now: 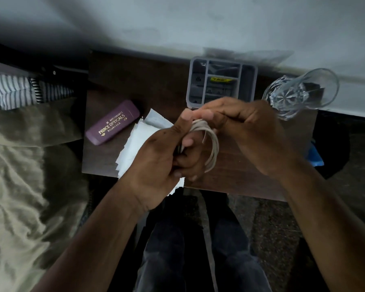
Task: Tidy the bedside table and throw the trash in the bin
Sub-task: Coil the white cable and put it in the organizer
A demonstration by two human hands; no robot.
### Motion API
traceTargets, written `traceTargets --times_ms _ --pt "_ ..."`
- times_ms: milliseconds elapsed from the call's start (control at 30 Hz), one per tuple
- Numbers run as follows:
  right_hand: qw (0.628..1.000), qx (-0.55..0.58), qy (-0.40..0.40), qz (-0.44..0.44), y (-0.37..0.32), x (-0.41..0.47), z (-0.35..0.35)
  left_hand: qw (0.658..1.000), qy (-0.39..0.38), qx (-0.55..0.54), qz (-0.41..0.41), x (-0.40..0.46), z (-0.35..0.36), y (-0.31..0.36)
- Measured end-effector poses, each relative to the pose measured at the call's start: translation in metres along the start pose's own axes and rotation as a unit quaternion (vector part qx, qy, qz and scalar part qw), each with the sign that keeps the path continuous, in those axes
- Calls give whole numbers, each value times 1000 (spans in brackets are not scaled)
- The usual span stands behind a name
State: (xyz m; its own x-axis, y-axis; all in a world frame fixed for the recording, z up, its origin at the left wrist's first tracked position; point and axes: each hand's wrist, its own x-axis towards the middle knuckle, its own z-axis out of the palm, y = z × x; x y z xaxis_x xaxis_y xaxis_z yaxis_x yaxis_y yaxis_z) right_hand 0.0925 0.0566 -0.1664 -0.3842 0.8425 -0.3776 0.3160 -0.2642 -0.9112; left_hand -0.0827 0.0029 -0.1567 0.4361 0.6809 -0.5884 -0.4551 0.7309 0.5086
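**A:** What have I got in the hands right now?

**B:** A white cable (211,144), wound into loops. My left hand (156,163) is closed round the bundle from below, thumb up along it. My right hand (247,131) is pinched on the top of the loops with its fingertips. Both hands are together, above the front middle of the worktop (162,81).

**A:** Which way does the coil lie?

**B:** The loops hang down and to the right of my left fist, with the long axis running roughly from the far side towards me. The free end is hidden between the fingers, so I cannot tell how much is left to wind.

**A:** And where would it go?

**B:** I judge the grey organiser tray (221,81) is the likely place. It sits straight beyond my hands against the wall, nearer my right hand. The drinking glass (299,93) stands just right of it, so I would keep my right elbow clear.

**A:** What about the trash?

**B:** White paper scraps (139,140) lie on the worktop under my left wrist, beside the purple spectacle case (113,123). They have not been picked up yet, and I see no bin from here.
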Motion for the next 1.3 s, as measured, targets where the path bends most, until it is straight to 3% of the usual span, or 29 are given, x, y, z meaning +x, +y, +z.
traceTargets --times_ms 67,167,300,467,533,600,700,767,800,833,900,933,1100,1300 --pt "992 112 0 50 5 -10 10 999 23 -27 23 4 -1 2" --pt "953 278 22 120 3 -21 23 994 87 -46 45 10 2 -1" --pt "948 275 70 145 4 -22 30 984 104 -129 66 14 10 -9" --pt "970 158 138 126 11 -20 40 965 193 -161 72 18 22 -13" --pt "967 152 168 116 12 -18 38 961 249 -90 83 18 23 -16" --pt "964 149 191 113 14 -16 35 947 300 60 95 18 23 -20" --pt "957 153 211 126 19 -14 30 866 360 325 122 14 23 -32" --pt "950 157 229 142 20 -14 28 828 388 385 126 11 23 -41" --pt "946 159 240 149 20 -14 27 836 397 362 112 10 23 -44" --pt "943 161 249 154 20 -14 25 865 396 294 90 10 22 -45" --pt "938 176 254 156 17 -13 22 930 354 92 39 15 17 -42" --pt "937 186 253 153 15 -11 20 943 333 16 24 19 12 -39" --pt "937 221 217 162 1 -4 8 954 295 -43 18 39 -13 -18" --pt "929 255 184 194 -2 12 3 934 333 -128 0 52 -10 -14"
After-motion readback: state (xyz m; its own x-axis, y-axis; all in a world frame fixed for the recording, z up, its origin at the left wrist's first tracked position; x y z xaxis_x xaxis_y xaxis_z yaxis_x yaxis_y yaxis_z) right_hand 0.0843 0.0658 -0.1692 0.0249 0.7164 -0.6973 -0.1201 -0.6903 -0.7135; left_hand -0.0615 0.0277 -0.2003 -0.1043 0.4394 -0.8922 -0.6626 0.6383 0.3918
